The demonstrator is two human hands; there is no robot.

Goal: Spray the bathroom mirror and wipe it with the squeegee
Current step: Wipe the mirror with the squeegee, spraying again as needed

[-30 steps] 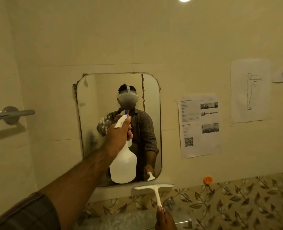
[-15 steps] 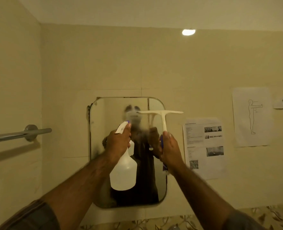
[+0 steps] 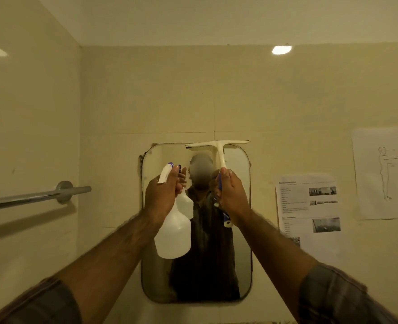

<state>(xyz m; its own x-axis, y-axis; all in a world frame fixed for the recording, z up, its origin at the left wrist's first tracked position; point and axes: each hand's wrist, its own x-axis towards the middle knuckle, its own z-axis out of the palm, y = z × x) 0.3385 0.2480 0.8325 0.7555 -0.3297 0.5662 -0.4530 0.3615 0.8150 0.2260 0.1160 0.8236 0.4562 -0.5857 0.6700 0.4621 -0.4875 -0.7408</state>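
Note:
A rounded rectangular mirror (image 3: 240, 253) hangs on the beige tiled wall straight ahead. My left hand (image 3: 161, 195) grips the neck of a white spray bottle (image 3: 173, 237) in front of the mirror's left half, fingers curled round the trigger head. My right hand (image 3: 232, 195) grips the handle of a white squeegee (image 3: 219, 148). Its blade lies level along the mirror's top edge, over the right part. A person's reflection fills the middle of the glass.
A chrome towel bar (image 3: 36, 197) juts from the left wall. Two paper sheets hang right of the mirror: a printed notice (image 3: 309, 206) and a figure drawing (image 3: 383, 174). A ceiling light's reflection (image 3: 281, 49) shows high on the wall.
My right hand has lifted the squeegee from below the mirror up to its top edge. The view has tilted upward, and my left hand stays on the spray bottle.

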